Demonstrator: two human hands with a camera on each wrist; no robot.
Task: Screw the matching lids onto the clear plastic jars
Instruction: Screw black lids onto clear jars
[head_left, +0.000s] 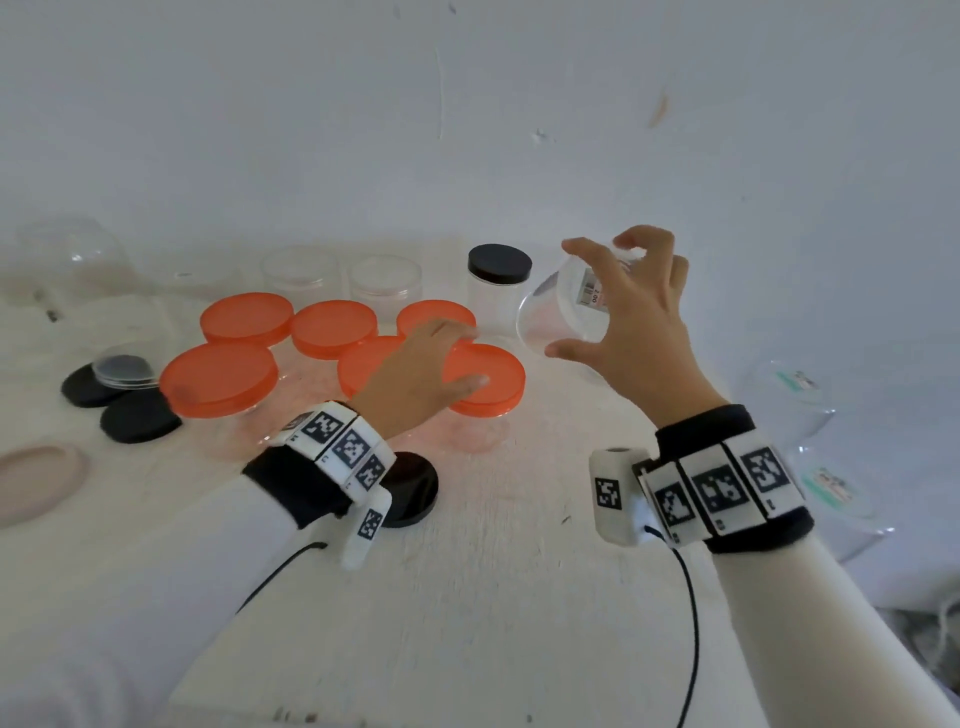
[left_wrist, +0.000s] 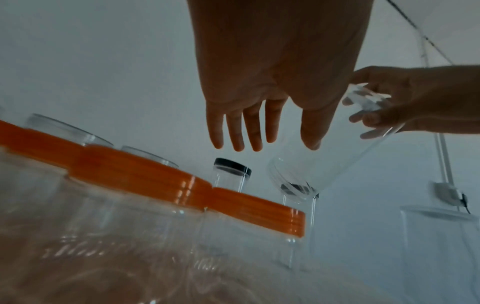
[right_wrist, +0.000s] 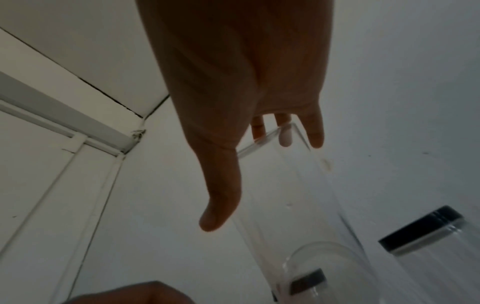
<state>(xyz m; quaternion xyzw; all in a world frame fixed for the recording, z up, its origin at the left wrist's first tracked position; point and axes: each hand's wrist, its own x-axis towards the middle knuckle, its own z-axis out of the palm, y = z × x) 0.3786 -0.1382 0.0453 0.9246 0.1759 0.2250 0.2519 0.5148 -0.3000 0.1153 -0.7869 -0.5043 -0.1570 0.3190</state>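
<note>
Jar (head_left: 563, 306) tilts within right hand (head_left: 631, 322) fingers' grasp.

Landmark: capped jar (head_left: 497, 288), rear of table (head_left: 467, 597). Lidded jars (head_left: 332, 328) cluster left and in front of it. Two open jars (head_left: 343, 273) behind cluster, left of it. Loose lids (head_left: 140, 414) far left; one lid (head_left: 413, 488) in front. Tilted jar (head_left: 563, 306) held in the air just right.

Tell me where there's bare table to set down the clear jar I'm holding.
The near table, between your two wrists and in front of the loose black lid, is bare. Behind the left hand the orange-lidded jars stand packed together. The right hand holds the clear jar tilted.
</note>
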